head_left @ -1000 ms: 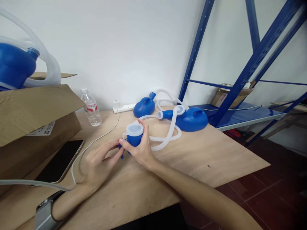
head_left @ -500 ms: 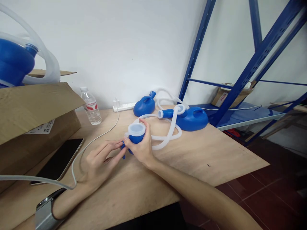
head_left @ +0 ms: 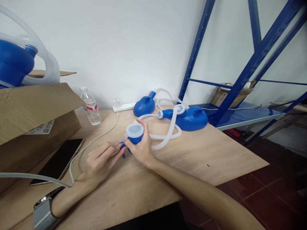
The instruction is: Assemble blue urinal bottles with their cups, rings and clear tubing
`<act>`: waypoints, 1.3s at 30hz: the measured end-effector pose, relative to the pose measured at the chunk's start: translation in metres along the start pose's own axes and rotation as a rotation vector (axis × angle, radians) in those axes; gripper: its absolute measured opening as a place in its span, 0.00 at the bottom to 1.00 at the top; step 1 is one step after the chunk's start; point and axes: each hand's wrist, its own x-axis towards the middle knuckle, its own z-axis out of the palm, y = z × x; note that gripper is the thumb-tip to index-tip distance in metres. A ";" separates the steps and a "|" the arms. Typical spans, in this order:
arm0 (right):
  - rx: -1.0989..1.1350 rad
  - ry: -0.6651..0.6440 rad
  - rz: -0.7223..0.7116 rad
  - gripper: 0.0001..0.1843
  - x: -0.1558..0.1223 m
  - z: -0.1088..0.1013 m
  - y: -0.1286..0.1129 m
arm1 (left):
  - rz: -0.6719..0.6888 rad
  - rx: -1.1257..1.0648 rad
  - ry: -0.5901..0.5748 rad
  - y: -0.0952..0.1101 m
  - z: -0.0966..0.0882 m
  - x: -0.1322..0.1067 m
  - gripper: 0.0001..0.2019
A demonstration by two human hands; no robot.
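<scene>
My right hand [head_left: 141,147] is wrapped round a blue urinal cup [head_left: 135,139] with a translucent white cap or rim, held upright over the table. With thumb and fingertips, my left hand [head_left: 103,156] pinches a small blue plastic clip [head_left: 123,145] at the cup's lower left. Part of the clip hangs below the fingers; how it joins the cup is hidden. Beyond the hands lie a blue urinal bottle [head_left: 192,119], a second blue bottle [head_left: 144,106] and a blue tubular handpiece [head_left: 165,113]. A translucent hose [head_left: 170,129] loops between them and runs behind my right hand.
On the left stand an open cardboard box [head_left: 64,95] with a blue bottle [head_left: 14,62] on top, a dark tablet [head_left: 57,161] and a water bottle [head_left: 92,108]. A white cable [head_left: 96,136] runs from the power strip [head_left: 126,107]. Blue shelving [head_left: 242,113] rises at right.
Both hands and the cup have shifted slightly left. The small blue clip has turned a little in my left fingers. The other things stay in place.
</scene>
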 end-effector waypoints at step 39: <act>0.426 -0.350 0.482 0.65 0.018 -0.014 0.001 | -1.167 -0.470 -0.103 -0.034 0.018 0.003 0.20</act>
